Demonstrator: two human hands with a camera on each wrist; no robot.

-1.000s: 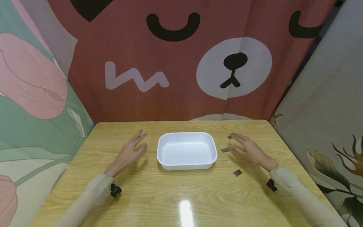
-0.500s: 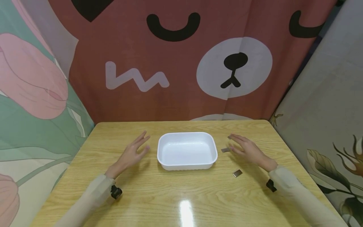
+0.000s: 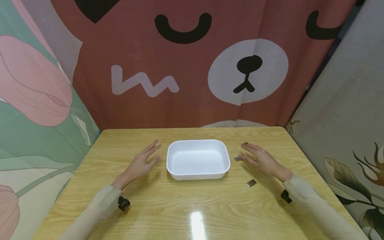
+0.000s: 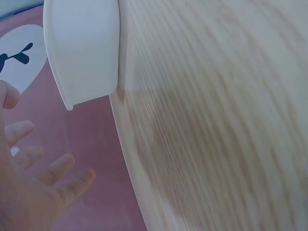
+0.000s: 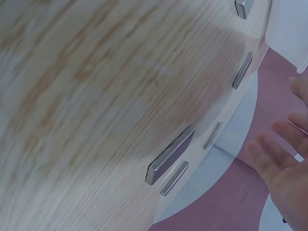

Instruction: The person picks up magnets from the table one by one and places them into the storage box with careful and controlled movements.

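Observation:
A white rectangular basin [image 3: 198, 175] stands on the wooden table. To its left hovers my left hand [image 3: 140, 165], fingers spread and holding nothing; the left wrist view shows that hand [image 4: 31, 192] beside the end of the basin [image 4: 84, 53]. On the other side my right hand [image 3: 264, 162] hangs over small flat metallic blocks, its fingers extended and nothing in them. One block [image 3: 251, 183] lies nearer the front, another [image 3: 238, 158] by the thumb, and a third [image 3: 244, 143] peeks out beyond the fingertips. In the right wrist view several blocks show, including a larger-looking one [image 5: 171, 155].
The wooden table [image 3: 168, 206] ends at a back edge against a reddish-brown curtain [image 3: 144, 110] with a bear print. Patterned cloths hang at the left [image 3: 36, 140] and right [image 3: 339, 133]. Both wrists wear a small black device [image 3: 123, 203].
My left hand has drifted slightly right, towards the basin. My right hand has shifted a little towards me, so more of the far block shows. The basin and blocks have stayed put.

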